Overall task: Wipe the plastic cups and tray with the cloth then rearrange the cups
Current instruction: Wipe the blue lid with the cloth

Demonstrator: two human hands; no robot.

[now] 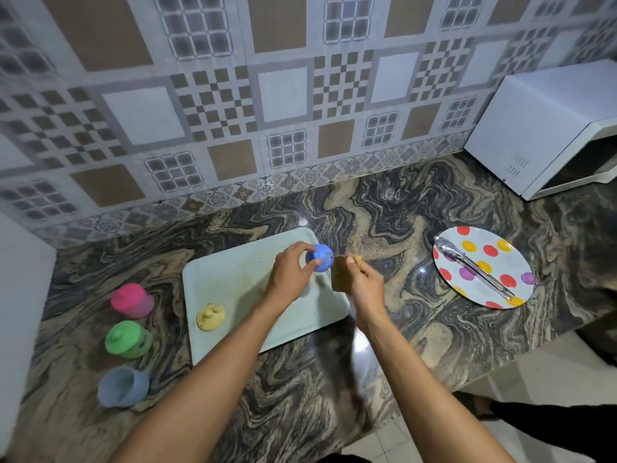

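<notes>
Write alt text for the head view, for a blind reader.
The left hand holds a blue cup over a tray; the right hand holds a cloth beside it. A yellow cup sits on the tray; a pink cup, green cup and grey-blue cup stand left of it.

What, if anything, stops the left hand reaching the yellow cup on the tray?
Likely yes: only bare tray lies between the left hand and the yellow cup. But it is busy gripping the blue cup.
</notes>
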